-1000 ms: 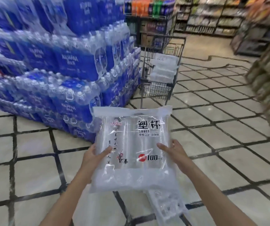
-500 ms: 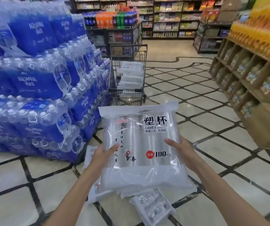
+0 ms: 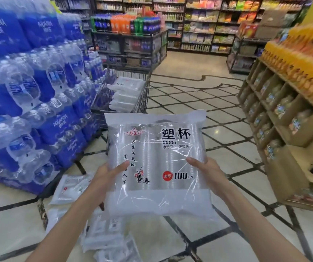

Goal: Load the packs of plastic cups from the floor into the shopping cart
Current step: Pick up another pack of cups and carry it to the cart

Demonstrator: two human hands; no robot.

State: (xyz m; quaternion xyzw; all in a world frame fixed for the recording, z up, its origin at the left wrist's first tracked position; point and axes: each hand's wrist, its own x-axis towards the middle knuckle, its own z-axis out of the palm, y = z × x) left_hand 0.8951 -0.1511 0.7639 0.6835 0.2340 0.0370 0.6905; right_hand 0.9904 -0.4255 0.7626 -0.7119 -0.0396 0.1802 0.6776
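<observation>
I hold a clear pack of plastic cups (image 3: 155,148) in front of me, printed with black characters and "100 PCS". My left hand (image 3: 106,176) grips its left edge, thumb on the front. My right hand (image 3: 206,169) grips the right edge the same way. The wire shopping cart (image 3: 144,87) stands ahead, just beyond the pack, with several white packs (image 3: 127,91) stacked inside. More packs (image 3: 70,188) lie on the tiled floor below my arms, near my feet.
A tall stack of blue bottled-water cases (image 3: 29,87) fills the left side, right beside the cart. Wooden shelves with jars and orange bottles (image 3: 291,95) line the right. A drinks rack (image 3: 129,40) stands behind the cart. Tiled aisle floor (image 3: 204,103) stretches between.
My view has swung to the right and risen, and the pack has come up with both hands. The cart now sits straight ahead and closer. Both grips are unchanged.
</observation>
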